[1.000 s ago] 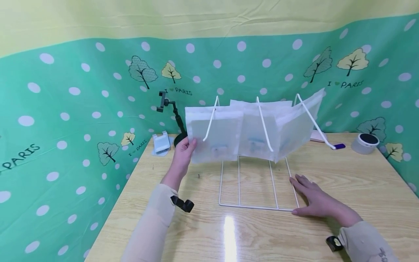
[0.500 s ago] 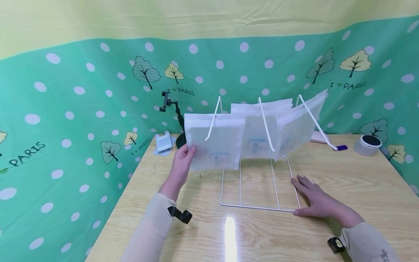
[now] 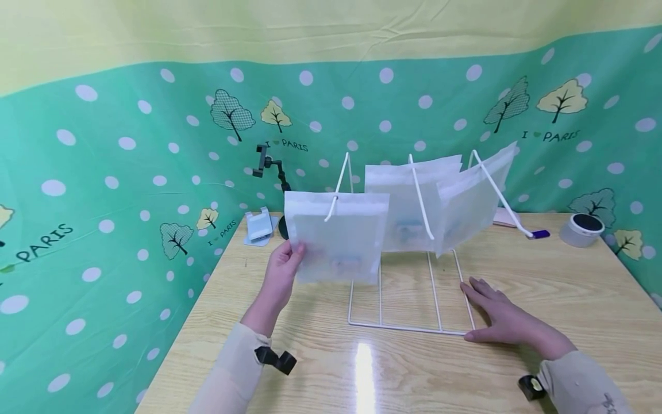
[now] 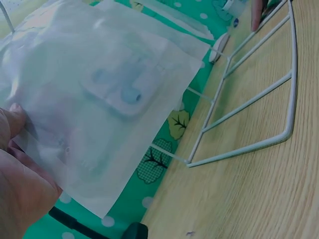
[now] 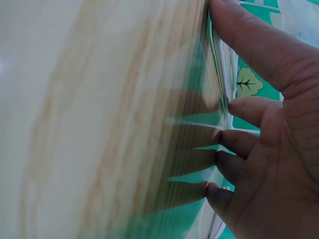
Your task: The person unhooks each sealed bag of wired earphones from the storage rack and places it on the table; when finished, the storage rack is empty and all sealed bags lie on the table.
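Note:
In the head view a white wire rack (image 3: 408,328) stands on the table, its prongs slanting toward me. My left hand (image 3: 279,273) pinches the left edge of a translucent white bag (image 3: 341,244) that hangs on the left prong (image 3: 338,184) near its lower end. A blurred bluish thing shows through this bag (image 4: 119,84) in the left wrist view. More such bags hang on the middle prong (image 3: 420,201) and the right prong (image 3: 491,181). My right hand (image 3: 499,313) rests on the table with fingers spread, touching the right side of the rack's base.
A black phone stand (image 3: 272,164) and a light blue holder (image 3: 258,225) are at the back left. At the back right are a round white container (image 3: 581,230) with a black top and a purple object (image 3: 540,234). A patterned curtain (image 3: 155,132) hangs behind the table.
The left bag has come forward and down along its prong with my left hand, apart from the middle bags. My right hand stays at the base.

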`<state>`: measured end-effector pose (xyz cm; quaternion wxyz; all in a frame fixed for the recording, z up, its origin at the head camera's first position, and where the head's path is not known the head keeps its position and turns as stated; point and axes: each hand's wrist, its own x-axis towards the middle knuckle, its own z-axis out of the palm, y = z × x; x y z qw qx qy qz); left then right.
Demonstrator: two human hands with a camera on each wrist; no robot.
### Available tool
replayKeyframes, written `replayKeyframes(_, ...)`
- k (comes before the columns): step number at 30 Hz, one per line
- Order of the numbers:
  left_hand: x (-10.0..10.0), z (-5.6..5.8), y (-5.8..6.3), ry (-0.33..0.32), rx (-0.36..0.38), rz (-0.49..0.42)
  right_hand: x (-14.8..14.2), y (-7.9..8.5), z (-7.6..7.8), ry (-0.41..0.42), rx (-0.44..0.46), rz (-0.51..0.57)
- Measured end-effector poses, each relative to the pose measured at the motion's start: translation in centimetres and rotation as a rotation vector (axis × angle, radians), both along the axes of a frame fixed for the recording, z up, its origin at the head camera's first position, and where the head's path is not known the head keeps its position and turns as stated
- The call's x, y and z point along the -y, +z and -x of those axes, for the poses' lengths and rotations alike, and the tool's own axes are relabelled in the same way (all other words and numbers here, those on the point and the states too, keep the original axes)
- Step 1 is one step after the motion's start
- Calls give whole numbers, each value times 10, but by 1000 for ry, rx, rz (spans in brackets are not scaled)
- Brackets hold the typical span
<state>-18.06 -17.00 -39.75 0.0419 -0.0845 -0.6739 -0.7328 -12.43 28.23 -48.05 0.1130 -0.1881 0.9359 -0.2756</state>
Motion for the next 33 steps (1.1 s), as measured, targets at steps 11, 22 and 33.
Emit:
replayKeyframes(11, 6, -28, 7, -16, -25, -22, -2, -1, 2, -12, 22, 3)
replayKeyframes(22, 14, -53, 19, -42, -111, 4, -2, 0, 3, -17, 29, -5)
replayKeyframes(33, 42, -58, 33, -144, -263, -173, -2, 0, 2, -24, 38, -11)
